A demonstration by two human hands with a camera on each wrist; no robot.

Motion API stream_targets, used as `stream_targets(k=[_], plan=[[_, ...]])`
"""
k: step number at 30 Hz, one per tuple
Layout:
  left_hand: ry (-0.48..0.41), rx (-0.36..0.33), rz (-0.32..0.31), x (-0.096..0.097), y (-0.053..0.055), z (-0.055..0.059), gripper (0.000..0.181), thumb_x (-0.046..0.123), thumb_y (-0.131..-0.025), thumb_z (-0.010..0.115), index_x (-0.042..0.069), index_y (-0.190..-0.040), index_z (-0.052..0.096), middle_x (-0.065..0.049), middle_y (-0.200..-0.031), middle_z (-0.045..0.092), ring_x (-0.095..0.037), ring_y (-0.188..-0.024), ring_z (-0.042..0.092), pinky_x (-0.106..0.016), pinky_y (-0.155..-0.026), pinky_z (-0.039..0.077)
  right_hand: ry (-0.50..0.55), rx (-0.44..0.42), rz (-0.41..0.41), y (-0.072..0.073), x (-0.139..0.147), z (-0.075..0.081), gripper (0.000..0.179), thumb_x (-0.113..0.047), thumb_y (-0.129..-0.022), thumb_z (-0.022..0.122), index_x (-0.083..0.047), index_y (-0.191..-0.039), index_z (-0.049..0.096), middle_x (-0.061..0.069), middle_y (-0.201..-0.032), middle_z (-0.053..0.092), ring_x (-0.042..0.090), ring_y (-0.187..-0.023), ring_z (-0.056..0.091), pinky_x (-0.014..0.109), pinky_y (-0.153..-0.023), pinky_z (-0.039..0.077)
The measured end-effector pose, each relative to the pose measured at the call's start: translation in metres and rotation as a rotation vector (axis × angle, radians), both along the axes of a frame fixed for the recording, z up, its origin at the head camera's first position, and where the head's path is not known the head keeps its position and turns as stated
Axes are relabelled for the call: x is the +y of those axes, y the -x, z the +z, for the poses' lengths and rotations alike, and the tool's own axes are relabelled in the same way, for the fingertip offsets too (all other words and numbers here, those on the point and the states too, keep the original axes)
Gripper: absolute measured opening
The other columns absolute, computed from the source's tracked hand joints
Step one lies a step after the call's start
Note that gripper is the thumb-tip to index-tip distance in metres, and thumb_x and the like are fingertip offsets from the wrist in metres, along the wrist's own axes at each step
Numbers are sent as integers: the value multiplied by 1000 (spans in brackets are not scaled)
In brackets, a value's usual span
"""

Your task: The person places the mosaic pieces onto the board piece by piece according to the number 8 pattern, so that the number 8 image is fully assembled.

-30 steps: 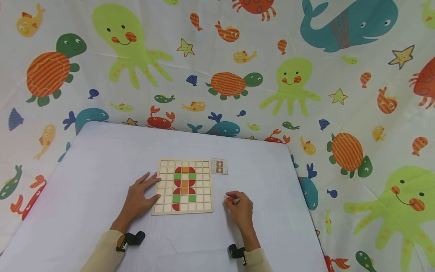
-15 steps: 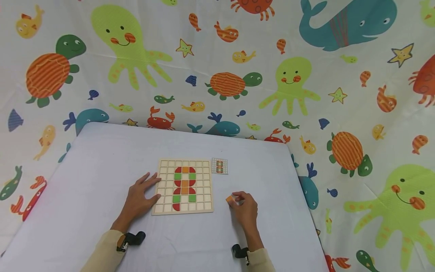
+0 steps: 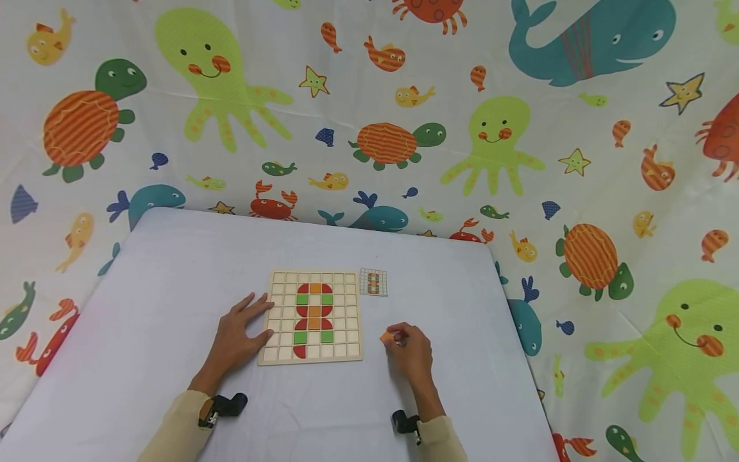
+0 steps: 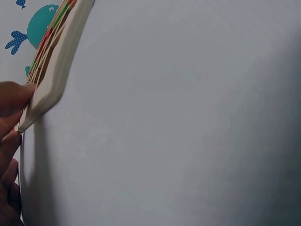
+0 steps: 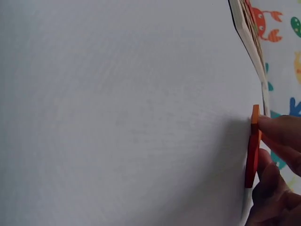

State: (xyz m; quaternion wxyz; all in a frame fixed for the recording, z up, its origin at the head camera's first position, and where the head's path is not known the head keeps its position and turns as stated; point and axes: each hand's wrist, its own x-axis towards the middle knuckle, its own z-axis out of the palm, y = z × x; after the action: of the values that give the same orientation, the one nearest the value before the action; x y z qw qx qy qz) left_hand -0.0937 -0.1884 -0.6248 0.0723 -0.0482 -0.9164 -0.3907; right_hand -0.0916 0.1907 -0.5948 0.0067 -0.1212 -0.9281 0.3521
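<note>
A square wooden grid board (image 3: 265, 360) lies on the white table. Red rounded, green and orange square tiles (image 3: 314, 317) fill some of its middle cells. My left hand (image 3: 233, 333), fingers spread, rests against the board's left edge; in the left wrist view the thumb (image 4: 19, 96) touches the rim. To the right of the board, my right hand (image 3: 414, 353) pinches an orange tile (image 3: 385, 337) between thumb and fingers. The right wrist view shows this orange tile (image 5: 255, 115) edge-on, with a red tile (image 5: 252, 162) directly against it at the same fingers.
A small pattern card (image 3: 373, 282) with a printed coloured grid lies beside the board's upper right corner. Behind the white table (image 3: 462, 301) hangs a curtain (image 3: 416, 186) printed with sea animals. Each wrist carries a black camera (image 3: 229, 405).
The orange tile has come into clearer view in my right hand, which shifted slightly right and then a little back left. My left hand and the board have stayed in place.
</note>
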Motion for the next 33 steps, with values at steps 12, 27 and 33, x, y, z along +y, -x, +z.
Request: stream_targets(k=[12,27,33], plan=[[-1,-3,3,1,-1,-1,60,14,-85,82,9,-143,66,-18,-159,55,-50,-153,38,-80,-115,31,-7,-5,28,1,-4,-1,18,-12,-88,86,-25,-99,80,-2,-89,63,14,-78,58,28,-66,45],[5,4,1,1,1,-3,60,14,-85,83,10,-143,66,-18,-159,55,-50,-153,38,-81,-114,31,8,35,33,-3,0,-2,20,-11,-85,89,-21,-100,81,-3,-87,68,12,-79,62,28,-67,48],[6,5,6,0,0,-3,60,14,-85,83,10,-143,66,-18,-159,56,-50,-152,39,-81,-114,32,20,35,51,-3,2,-1,19,-9,-83,90,-19,-97,80,-3,-87,69,12,-78,61,28,-67,47]])
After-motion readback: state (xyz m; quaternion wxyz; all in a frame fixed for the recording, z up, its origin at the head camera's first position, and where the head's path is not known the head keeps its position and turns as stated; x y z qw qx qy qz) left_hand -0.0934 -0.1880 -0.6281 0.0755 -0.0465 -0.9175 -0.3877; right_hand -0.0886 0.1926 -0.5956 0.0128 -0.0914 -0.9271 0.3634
